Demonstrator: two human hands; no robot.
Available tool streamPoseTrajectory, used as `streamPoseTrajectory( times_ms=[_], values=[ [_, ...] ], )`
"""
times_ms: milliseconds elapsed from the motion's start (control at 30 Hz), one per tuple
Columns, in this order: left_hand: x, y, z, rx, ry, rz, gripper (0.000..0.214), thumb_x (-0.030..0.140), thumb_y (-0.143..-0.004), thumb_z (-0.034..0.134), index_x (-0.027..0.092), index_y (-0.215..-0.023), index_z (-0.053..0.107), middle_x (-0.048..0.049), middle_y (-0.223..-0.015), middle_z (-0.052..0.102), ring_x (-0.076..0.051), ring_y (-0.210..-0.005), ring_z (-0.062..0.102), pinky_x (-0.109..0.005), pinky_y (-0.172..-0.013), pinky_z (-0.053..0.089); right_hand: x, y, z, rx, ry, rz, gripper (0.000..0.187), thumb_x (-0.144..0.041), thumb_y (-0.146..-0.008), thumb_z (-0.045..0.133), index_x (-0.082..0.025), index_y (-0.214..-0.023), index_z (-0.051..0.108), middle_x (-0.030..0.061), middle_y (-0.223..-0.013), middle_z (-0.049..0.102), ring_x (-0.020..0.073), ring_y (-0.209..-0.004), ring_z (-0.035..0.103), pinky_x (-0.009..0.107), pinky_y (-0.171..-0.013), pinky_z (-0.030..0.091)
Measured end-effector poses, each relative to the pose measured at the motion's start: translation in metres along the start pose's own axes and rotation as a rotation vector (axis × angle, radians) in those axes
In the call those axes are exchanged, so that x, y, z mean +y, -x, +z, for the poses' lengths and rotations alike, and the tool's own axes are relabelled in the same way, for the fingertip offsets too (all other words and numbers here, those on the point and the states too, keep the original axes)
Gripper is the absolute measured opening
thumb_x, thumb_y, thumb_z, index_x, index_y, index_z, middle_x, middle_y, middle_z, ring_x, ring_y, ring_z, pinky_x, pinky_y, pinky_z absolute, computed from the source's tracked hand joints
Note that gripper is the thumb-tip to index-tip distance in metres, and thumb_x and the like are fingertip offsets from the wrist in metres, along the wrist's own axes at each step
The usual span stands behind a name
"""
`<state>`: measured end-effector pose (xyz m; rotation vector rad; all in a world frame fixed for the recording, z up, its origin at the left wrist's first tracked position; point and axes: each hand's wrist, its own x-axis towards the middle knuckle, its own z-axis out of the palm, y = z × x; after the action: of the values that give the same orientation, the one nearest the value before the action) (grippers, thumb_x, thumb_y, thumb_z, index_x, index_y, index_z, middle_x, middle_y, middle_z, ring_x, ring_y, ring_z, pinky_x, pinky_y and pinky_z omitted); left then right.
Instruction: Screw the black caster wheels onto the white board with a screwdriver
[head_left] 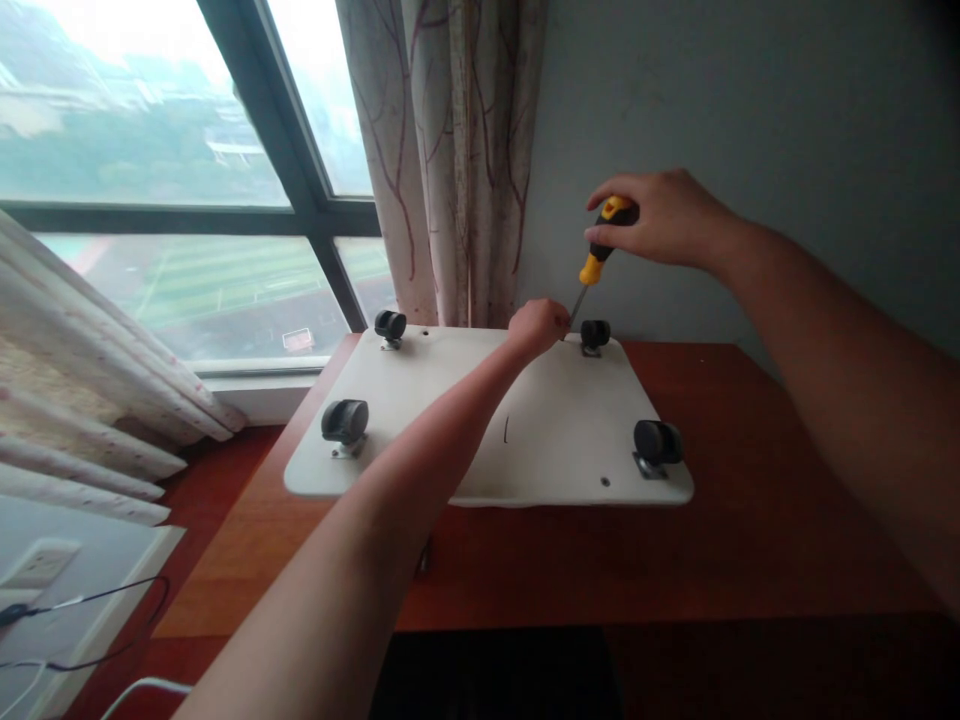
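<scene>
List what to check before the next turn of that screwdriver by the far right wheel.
1. Right hand wrapped round the screwdriver handle: ok.
2. Left hand closed at the shaft's lower end: ok.
3. Tip seated in a screw: cannot tell, the left hand hides it.
4. Board flat on the table, wheels up: ok.
5. Shaft upright over the board: not ok, it appears to lean.

1. A room in a home, seen from well above ground.
2. Branch-patterned curtains (450,150) hang beside a large dark-framed window (300,200); paler curtains (90,410) are bunched at the left.
3. The window looks out on a green field (210,280).
4. A red-brown wooden tabletop (750,500) stands against a plain painted wall (750,100) and carries a white castor board (555,430).
5. A wall socket (41,562) with thin cables (112,595) sits low at the left.
</scene>
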<state>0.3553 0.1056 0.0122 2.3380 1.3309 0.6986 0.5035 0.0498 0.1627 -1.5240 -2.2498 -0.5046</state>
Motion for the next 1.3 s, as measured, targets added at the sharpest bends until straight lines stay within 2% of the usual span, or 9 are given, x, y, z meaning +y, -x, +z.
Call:
streamPoseTrajectory(
  times_ms=[133, 200, 267, 433, 633, 833, 967, 1067, 1300],
  values=[
    [-0.009, -0.007, 0.009, -0.032, -0.02, -0.025, 0.02, 0.022, -0.085, 0.07, 0.019, -0.102, 0.08, -0.0118, -0.102, 0.075, -0.025, -0.098, 0.069, -0.035, -0.083, 0.05, 0.012, -0.006, 0.01, -0.043, -0.033, -0.014, 0.09, -0.036, -0.079, -0.002, 0.01, -0.126, 0.059, 0.0073, -0.118, 0.069, 0.0205, -0.117, 0.061, 0.031, -0.081, 0.044],
    [-0.012, -0.01, 0.012, -0.05, -0.036, -0.037, 0.02, 0.023, -0.084, 0.071, 0.021, -0.102, 0.08, -0.0106, -0.102, 0.076, -0.025, -0.098, 0.069, -0.034, -0.084, 0.051, 0.016, -0.01, 0.014, -0.057, -0.079, -0.003, 0.057, -0.044, -0.092, 0.038, -0.011, -0.128, 0.068, 0.0061, -0.123, 0.072, 0.0252, -0.117, 0.066, 0.037, -0.092, 0.049],
    [-0.014, -0.011, 0.015, -0.067, -0.055, -0.045, 0.021, 0.024, -0.083, 0.071, 0.023, -0.102, 0.08, -0.0095, -0.102, 0.076, -0.024, -0.098, 0.069, -0.033, -0.085, 0.051, 0.019, -0.013, 0.019, -0.083, -0.127, 0.025, 0.041, -0.043, -0.086, 0.067, -0.027, -0.123, 0.071, 0.0068, -0.124, 0.073, 0.0297, -0.112, 0.069, 0.046, -0.096, 0.054],
    [-0.014, -0.009, 0.013, -0.093, -0.107, -0.028, 0.023, 0.022, -0.084, 0.068, 0.023, -0.104, 0.079, -0.0089, -0.107, 0.075, -0.024, -0.102, 0.069, -0.033, -0.087, 0.052, 0.022, -0.018, 0.026, -0.186, -0.152, 0.101, 0.039, -0.051, -0.089, 0.063, -0.035, -0.125, 0.064, 0.0036, -0.132, 0.067, 0.0301, -0.118, 0.06, 0.048, -0.104, 0.045],
    [-0.011, 0.015, -0.019, -0.111, -0.187, 0.039, 0.027, 0.021, -0.085, 0.065, 0.022, -0.109, 0.077, -0.0089, -0.113, 0.074, -0.024, -0.106, 0.067, -0.035, -0.089, 0.052, 0.023, -0.021, 0.028, -0.184, -0.12, 0.11, 0.044, -0.048, -0.088, 0.068, -0.026, -0.126, 0.063, 0.0101, -0.125, 0.068, 0.0294, -0.113, 0.06, 0.043, -0.098, 0.044],
    [-0.001, 0.093, -0.071, -0.08, -0.233, 0.124, 0.025, 0.031, -0.091, 0.061, 0.02, -0.11, 0.075, -0.0075, -0.109, 0.075, -0.025, -0.098, 0.068, -0.036, -0.085, 0.052, 0.014, -0.025, 0.033, -0.2, -0.019, 0.224, 0.044, -0.06, -0.09, 0.061, -0.022, -0.113, 0.068, 0.0148, -0.114, 0.07, 0.0337, -0.109, 0.061, 0.045, -0.089, 0.046],
    [-0.005, 0.171, -0.092, -0.016, -0.218, 0.124, 0.025, 0.034, -0.093, 0.06, 0.021, -0.11, 0.073, -0.0061, -0.109, 0.074, -0.017, -0.074, 0.067, -0.031, -0.073, 0.052, 0.014, -0.029, 0.033, -0.269, -0.179, 0.243, 0.031, -0.043, -0.09, 0.067, -0.023, -0.114, 0.067, 0.0108, -0.116, 0.069, 0.0288, -0.1, 0.065, 0.038, -0.078, 0.052],
    [-0.014, 0.228, -0.094, 0.047, -0.152, 0.102, 0.024, 0.033, -0.097, 0.058, 0.023, -0.114, 0.071, -0.0044, -0.114, 0.072, -0.011, -0.062, 0.062, -0.027, -0.064, 0.05, 0.015, -0.03, 0.031, -0.324, -0.285, 0.216, 0.032, -0.032, -0.087, 0.07, -0.024, -0.118, 0.066, 0.0081, -0.117, 0.069, 0.0239, -0.093, 0.066, 0.033, -0.072, 0.053],
    [-0.045, 0.324, -0.075, 0.279, -0.053, 0.039, 0.027, 0.02, -0.099, 0.055, 0.025, -0.124, 0.064, -0.0047, -0.127, 0.066, -0.002, -0.05, 0.053, -0.019, -0.053, 0.049, 0.006, -0.027, 0.033, -0.189, 0.056, 0.339, 0.045, -0.055, -0.094, 0.057, -0.015, -0.111, 0.067, 0.0199, -0.112, 0.07, 0.0287, -0.098, 0.063, 0.042, -0.082, 0.047]
  ],
)
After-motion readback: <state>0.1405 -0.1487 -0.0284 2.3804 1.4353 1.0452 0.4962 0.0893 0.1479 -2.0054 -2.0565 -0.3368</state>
